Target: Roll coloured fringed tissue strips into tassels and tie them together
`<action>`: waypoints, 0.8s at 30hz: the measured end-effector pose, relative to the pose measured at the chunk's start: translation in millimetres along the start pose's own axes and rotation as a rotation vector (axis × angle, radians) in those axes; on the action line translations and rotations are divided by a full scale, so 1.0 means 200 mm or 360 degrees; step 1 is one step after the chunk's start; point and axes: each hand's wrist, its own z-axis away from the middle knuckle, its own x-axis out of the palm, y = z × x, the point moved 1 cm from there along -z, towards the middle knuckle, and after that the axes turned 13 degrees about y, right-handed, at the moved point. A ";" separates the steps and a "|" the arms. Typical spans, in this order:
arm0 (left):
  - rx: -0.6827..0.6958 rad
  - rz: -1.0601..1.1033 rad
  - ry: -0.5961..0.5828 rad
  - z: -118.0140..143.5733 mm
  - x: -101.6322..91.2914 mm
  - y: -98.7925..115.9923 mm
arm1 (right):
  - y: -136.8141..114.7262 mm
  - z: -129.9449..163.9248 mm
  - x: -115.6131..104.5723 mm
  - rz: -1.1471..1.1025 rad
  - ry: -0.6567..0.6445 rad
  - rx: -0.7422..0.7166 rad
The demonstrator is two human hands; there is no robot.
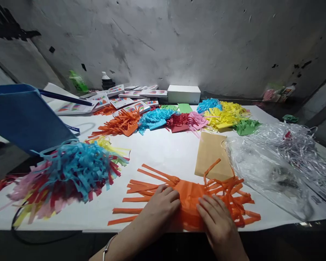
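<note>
An orange fringed tissue-paper sheet [190,194] lies at the table's near edge, its cut strips spreading to both sides. My left hand [164,203] grips the left part of its uncut middle, with fingers bent and pressed together. On the right part, my right hand [214,214] has its fingers close together over the paper. Both thumbs are mostly hidden. Strips on the right are tangled and curled, while those on the left lie fairly straight. Just behind the right strips is a tan paper sheet [210,154].
A multicoloured tassel pile [76,170] and a blue box-like holder [27,116] are at left. Clear plastic bags [268,177] and shiny strips [293,152] lie at right. Farther back are fringed bundles [156,117], printed packets [130,103] and a white box [184,95].
</note>
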 end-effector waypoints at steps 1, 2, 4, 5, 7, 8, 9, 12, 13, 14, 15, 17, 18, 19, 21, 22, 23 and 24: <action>0.0071 0.0054 0.0029 0.01 0.00 0.00 | 0.00 0.00 0.00 -0.0048 -0.0028 -0.0039; 0.0129 0.0108 0.0045 0.03 0.00 0.00 | 0.01 0.01 -0.01 -0.0085 -0.0058 -0.0045; 0.0170 0.0193 0.0053 0.05 0.00 -0.01 | 0.03 0.01 -0.02 -0.0112 -0.0132 0.0002; 0.0147 0.0219 0.0044 0.07 0.00 -0.01 | 0.03 0.00 -0.03 -0.0116 -0.0169 0.0024; 0.0059 0.0259 0.0013 0.08 0.00 -0.02 | 0.04 -0.01 -0.05 -0.0130 -0.0203 0.0068; -0.0001 0.0281 -0.0013 0.09 0.00 -0.03 | 0.03 -0.01 -0.05 -0.0133 -0.0193 0.0098; -0.0080 0.0304 -0.0042 0.08 0.00 -0.03 | 0.03 -0.02 -0.05 -0.0132 -0.0176 0.0131; -0.0413 0.0327 -0.0132 0.05 0.00 -0.03 | 0.00 -0.05 -0.02 -0.0122 -0.0121 0.0307; -0.0511 0.0321 -0.0161 0.02 -0.01 -0.03 | 0.00 -0.06 -0.01 -0.0122 -0.0112 0.0387; -0.0579 0.0317 -0.0189 0.00 -0.02 -0.02 | -0.01 -0.07 0.01 -0.0120 -0.0109 0.0463; -0.0614 0.0314 -0.0208 -0.02 -0.03 -0.02 | -0.01 -0.07 0.02 -0.0108 -0.0108 0.0530; -0.0639 0.0320 -0.0238 -0.05 -0.05 -0.02 | -0.01 -0.08 0.05 -0.0068 -0.0101 0.0611; -0.0653 0.0323 -0.0252 -0.05 -0.06 -0.02 | -0.01 -0.08 0.06 -0.0052 -0.0096 0.0623; -0.0679 0.0318 -0.0268 -0.05 -0.07 -0.03 | -0.01 -0.08 0.06 -0.0046 -0.0093 0.0626; -0.0706 0.0293 -0.0269 -0.04 -0.08 -0.06 | 0.00 -0.07 0.06 -0.0073 -0.0090 0.0606; -0.0692 0.0294 -0.0248 -0.03 -0.09 -0.07 | 0.00 -0.06 0.06 -0.0099 -0.0094 0.0587; -0.0660 0.0311 -0.0208 -0.02 -0.09 -0.07 | 0.00 -0.06 0.05 -0.0124 -0.0098 0.0566; -0.0617 0.0352 -0.0168 -0.02 -0.08 -0.08 | 0.00 -0.05 0.05 -0.0143 -0.0105 0.0544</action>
